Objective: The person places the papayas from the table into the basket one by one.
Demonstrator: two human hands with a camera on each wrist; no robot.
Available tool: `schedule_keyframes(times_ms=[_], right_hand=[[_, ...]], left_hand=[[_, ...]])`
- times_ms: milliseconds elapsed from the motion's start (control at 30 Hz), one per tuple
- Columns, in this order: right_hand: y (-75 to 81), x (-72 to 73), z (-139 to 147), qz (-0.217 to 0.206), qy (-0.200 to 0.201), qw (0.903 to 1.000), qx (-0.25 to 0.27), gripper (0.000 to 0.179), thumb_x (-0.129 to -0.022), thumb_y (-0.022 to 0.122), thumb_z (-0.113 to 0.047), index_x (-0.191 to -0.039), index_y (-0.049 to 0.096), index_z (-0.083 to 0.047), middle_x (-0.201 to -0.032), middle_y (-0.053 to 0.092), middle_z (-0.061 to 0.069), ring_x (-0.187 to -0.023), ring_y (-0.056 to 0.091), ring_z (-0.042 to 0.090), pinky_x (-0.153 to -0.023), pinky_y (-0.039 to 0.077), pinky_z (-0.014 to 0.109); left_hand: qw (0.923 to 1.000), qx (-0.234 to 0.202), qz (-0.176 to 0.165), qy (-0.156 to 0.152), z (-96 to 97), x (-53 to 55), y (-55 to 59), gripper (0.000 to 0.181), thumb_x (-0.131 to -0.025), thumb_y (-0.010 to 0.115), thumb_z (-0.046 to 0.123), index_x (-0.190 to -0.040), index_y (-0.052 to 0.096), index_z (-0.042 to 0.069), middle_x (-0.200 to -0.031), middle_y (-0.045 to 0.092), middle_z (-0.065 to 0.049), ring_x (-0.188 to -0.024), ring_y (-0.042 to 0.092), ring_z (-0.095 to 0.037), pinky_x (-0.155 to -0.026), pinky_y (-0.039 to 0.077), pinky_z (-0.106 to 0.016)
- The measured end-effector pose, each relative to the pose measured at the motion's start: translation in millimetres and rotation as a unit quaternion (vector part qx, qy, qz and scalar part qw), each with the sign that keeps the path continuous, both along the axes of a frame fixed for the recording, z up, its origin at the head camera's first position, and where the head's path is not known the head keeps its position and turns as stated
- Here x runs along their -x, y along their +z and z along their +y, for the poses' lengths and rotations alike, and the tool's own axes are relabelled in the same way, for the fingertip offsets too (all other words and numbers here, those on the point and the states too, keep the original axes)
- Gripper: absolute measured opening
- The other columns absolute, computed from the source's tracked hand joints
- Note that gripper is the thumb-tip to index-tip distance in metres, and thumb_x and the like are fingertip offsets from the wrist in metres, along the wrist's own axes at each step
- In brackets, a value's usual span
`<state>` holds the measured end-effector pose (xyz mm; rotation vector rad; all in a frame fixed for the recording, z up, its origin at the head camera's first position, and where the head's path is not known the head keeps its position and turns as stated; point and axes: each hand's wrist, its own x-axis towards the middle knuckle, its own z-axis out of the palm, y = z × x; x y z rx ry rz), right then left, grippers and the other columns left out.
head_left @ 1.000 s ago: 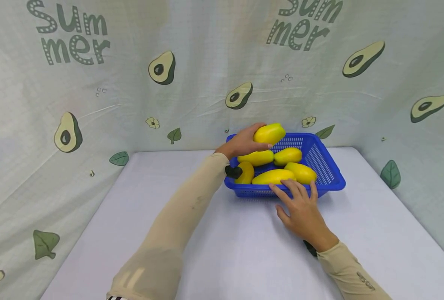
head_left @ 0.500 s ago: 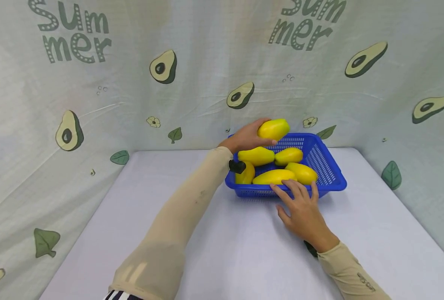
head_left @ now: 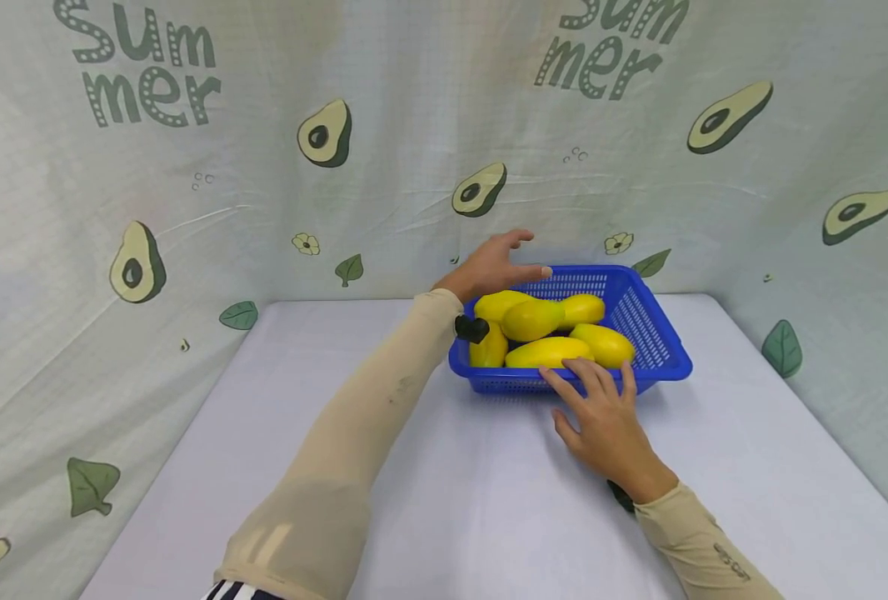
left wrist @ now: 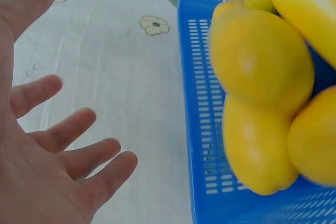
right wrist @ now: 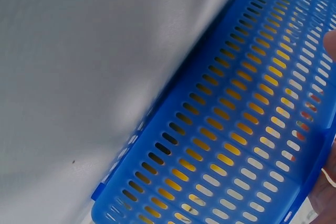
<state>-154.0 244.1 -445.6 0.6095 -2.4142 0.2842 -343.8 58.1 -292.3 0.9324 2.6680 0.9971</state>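
Observation:
In the head view, several yellow papayas lie in a blue plastic basket point(head_left: 661, 342). One papaya point(head_left: 530, 321) rests on top of its neighbours near the middle. My left hand point(head_left: 492, 265) hovers over the basket's back left corner, fingers spread and holding nothing. The left wrist view shows this left hand point(left wrist: 63, 156) open beside the basket wall point(left wrist: 194, 103), apart from the papayas point(left wrist: 260, 59). My right hand point(head_left: 601, 421) holds the front rim, fingers hooked over it and thumb outside. Through slots in the wall point(right wrist: 226, 114), the right wrist view shows bits of the fingers inside.
The basket stands toward the back of a white-covered table point(head_left: 324, 358). Behind and at both sides hangs a pale curtain point(head_left: 399, 100) printed with avocados, leaves and lettering. The left forearm's beige sleeve point(head_left: 369, 408) reaches across the table.
My left hand has let go of the papaya it held above the basket; that papaya now lies on the others. The left fingers have spread. My right hand has stayed at the front rim.

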Motion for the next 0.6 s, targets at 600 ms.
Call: schedule_keyframes(times_ms=[600], right_hand=[[0.2, -0.6, -1.6, 0.001, -0.003, 1.0000, 0.002, 0.069, -0.078, 0.080, -0.021, -0.143, 0.056, -0.020, -0.138, 0.050, 0.020, -0.123, 0.046, 0.044, -0.106, 0.011, 0.079]], left_hand=[[0.9999, -0.009, 0.005, 0.010, -27.6, 4.0, -0.1, 0.053, -0.099, 0.057, 0.049, -0.137, 0.058, 0.013, -0.142, 0.055, -0.006, -0.129, 0.048, -0.023, -0.109, 0.040, -0.037]])
